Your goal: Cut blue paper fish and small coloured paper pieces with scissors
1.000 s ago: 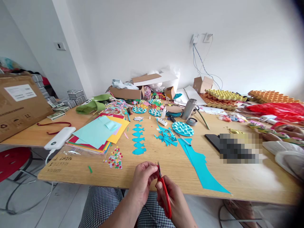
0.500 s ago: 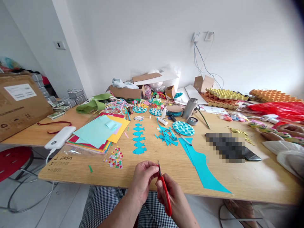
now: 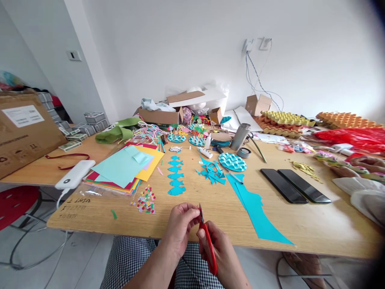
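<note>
Red-handled scissors (image 3: 209, 247) are in my right hand (image 3: 221, 245), blades pointing up and away from me. My left hand (image 3: 183, 224) is closed, thumb and fingers pinched together right beside the blades; whatever it pinches is too small or hidden to make out. Both hands are just over the table's near edge. Beyond them lies a column of blue paper fish (image 3: 175, 175). To their right are a heap of blue paper scraps (image 3: 212, 172) and a large curved piece of blue paper (image 3: 260, 216). Small coloured paper dots (image 3: 146, 200) lie left of my hands.
Stacked coloured paper (image 3: 116, 166) and a white power bank (image 3: 75, 174) are at left. Two black phones (image 3: 284, 185) lie at right, near another person's hand (image 3: 367, 164). A steel flask (image 3: 240, 137), a wavy blue disc (image 3: 232, 162) and egg trays (image 3: 285, 119) stand farther back.
My hands and the scissors stay almost in place, with only a very slight shift. The papers on the table lie as before.
</note>
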### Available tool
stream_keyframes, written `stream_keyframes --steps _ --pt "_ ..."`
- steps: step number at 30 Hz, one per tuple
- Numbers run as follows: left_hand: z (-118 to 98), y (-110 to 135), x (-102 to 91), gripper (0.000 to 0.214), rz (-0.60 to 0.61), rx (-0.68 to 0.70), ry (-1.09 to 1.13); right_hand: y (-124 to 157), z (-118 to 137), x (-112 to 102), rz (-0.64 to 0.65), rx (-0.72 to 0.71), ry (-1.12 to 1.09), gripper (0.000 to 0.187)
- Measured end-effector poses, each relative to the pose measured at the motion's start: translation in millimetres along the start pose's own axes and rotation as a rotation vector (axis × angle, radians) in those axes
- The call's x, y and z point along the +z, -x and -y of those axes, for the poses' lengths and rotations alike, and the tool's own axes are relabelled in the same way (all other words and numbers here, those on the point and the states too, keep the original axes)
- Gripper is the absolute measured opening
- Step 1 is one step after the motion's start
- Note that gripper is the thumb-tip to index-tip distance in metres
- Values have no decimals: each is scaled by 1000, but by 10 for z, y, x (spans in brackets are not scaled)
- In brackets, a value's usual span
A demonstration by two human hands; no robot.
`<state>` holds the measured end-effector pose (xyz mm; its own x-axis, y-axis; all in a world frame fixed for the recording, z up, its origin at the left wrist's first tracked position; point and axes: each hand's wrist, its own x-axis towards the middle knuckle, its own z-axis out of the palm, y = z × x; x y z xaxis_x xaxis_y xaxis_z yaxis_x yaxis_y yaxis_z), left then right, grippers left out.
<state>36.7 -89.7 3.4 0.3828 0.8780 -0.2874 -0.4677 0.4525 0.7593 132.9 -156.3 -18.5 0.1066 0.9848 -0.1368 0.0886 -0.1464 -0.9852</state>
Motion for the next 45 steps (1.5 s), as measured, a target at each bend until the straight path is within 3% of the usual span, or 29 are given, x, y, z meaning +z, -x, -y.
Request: stream_keyframes --steps 45 --pt "9 -6 -41 14 -1 -14 -44 -15 -53 8 23 2 18 46"
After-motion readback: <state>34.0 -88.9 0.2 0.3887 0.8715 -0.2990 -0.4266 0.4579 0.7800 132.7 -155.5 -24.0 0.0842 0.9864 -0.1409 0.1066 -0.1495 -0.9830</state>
